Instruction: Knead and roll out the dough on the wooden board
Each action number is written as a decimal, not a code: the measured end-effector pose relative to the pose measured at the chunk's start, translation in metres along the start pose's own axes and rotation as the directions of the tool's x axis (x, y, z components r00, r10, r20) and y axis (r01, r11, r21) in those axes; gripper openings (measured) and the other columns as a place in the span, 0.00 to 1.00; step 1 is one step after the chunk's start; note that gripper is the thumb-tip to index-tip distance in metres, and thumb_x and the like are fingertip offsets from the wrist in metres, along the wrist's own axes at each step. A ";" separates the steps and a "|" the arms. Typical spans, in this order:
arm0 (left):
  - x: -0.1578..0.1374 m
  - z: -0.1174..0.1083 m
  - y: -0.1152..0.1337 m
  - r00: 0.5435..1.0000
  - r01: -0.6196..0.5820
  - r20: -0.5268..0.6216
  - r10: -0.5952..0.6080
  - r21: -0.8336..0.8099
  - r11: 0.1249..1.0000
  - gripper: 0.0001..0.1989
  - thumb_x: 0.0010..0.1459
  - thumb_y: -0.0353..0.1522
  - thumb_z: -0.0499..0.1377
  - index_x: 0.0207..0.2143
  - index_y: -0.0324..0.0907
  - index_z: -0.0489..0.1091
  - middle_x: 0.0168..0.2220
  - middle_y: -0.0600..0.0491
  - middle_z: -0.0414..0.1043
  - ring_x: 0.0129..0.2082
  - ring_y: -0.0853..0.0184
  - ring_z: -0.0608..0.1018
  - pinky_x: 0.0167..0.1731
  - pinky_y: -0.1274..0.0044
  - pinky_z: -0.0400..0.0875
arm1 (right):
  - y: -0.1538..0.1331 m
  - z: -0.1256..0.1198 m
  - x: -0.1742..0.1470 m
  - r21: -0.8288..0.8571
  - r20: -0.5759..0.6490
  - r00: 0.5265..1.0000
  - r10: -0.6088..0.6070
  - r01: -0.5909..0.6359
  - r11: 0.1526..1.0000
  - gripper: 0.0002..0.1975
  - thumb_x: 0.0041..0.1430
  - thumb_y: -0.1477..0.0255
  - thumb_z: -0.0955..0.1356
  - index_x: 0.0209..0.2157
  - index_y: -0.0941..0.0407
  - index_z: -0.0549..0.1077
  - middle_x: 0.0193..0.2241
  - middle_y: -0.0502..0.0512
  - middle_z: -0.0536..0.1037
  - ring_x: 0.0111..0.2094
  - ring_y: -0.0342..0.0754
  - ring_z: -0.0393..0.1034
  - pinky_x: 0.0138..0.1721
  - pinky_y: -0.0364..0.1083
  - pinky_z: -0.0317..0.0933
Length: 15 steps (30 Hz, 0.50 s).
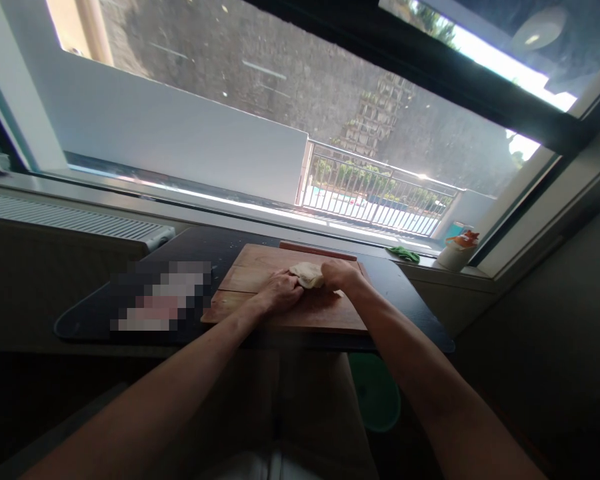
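Leftward, bare board (pixel 237 275) borders the left hand (pixel 283 291) touching the pale piece (pixel 308 273).

My left hand (pixel 281 293) touches a pale lump (pixel 307 275) at its 8 o'clock side, and my right hand (pixel 339 275) is curled up tight on its 3 o'clock side. From so far off, I can't tell what the lump is made of. It is on a wooden board (pixel 245 267), on top of a dark table (pixel 405 303).

If the board is my clock's middle, a brown bar (pixel 317 251) is by its edge near 1 o'clock. A blurry patch (pixel 160 300) hides something at 9. A white heater (pixel 80 213) is near 10. Near 3 I see a green cloth (pixel 404 254) and a white pot (pixel 456 255) on the window ledge (pixel 480 279). A green tub (pixel 377 393) is below, at 5.
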<state>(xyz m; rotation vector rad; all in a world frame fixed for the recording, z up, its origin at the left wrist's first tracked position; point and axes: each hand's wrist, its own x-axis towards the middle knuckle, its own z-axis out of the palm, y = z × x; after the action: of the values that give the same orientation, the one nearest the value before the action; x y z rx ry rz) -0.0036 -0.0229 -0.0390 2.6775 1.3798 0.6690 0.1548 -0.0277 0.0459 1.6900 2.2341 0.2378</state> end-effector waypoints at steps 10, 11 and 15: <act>0.002 -0.001 0.000 1.000 -0.007 0.002 0.007 -0.015 1.000 0.17 0.58 0.35 0.48 0.36 0.37 0.74 0.43 0.43 0.76 0.49 0.58 0.72 0.52 0.71 0.60 | -0.016 0.012 0.010 0.012 -0.069 0.996 0.062 -0.061 0.998 0.14 0.61 0.67 0.66 0.44 0.61 0.71 0.43 0.57 0.74 0.43 0.48 0.71 0.44 0.52 0.66; 0.002 -0.001 0.000 1.000 -0.008 0.002 0.008 -0.017 1.000 0.18 0.58 0.35 0.48 0.36 0.36 0.74 0.43 0.42 0.75 0.49 0.57 0.72 0.52 0.70 0.60 | -0.017 0.014 0.012 0.026 -0.079 0.993 0.083 -0.081 0.996 0.14 0.62 0.65 0.66 0.45 0.61 0.70 0.43 0.57 0.74 0.43 0.47 0.70 0.44 0.52 0.66; 0.002 -0.002 0.000 1.000 -0.019 -0.001 0.019 -0.023 1.000 0.17 0.57 0.34 0.48 0.39 0.37 0.74 0.45 0.43 0.75 0.50 0.58 0.72 0.54 0.70 0.60 | -0.012 0.018 0.016 0.099 -0.132 0.981 0.142 -0.129 0.987 0.12 0.60 0.73 0.65 0.42 0.64 0.74 0.41 0.66 0.76 0.44 0.52 0.72 0.43 0.47 0.65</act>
<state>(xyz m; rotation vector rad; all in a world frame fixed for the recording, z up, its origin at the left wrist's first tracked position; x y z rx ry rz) -0.0038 -0.0219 -0.0363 2.6761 1.3406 0.6835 0.1463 -0.0170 0.0222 1.9319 2.2600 0.2996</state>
